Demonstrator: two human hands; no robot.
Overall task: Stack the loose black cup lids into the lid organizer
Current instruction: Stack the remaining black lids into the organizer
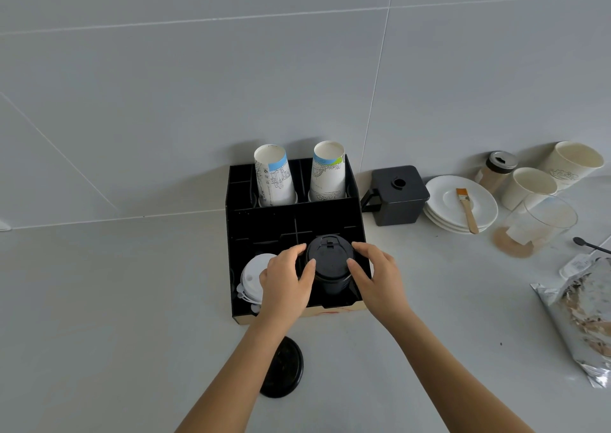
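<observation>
Both hands cup the black lid stack [329,264] in the organizer [294,221], left hand [286,282] and right hand [377,277] gripping opposite sides.
One loose lid [283,368] lies flat on the surface [115,300], near side of the organizer, under the left forearm, so left's closer.

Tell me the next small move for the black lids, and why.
Probably release the black lid stack, which both the left hand and right hand are steadying in the organizer, then reach for the loose black lid lying on the counter in front.
</observation>
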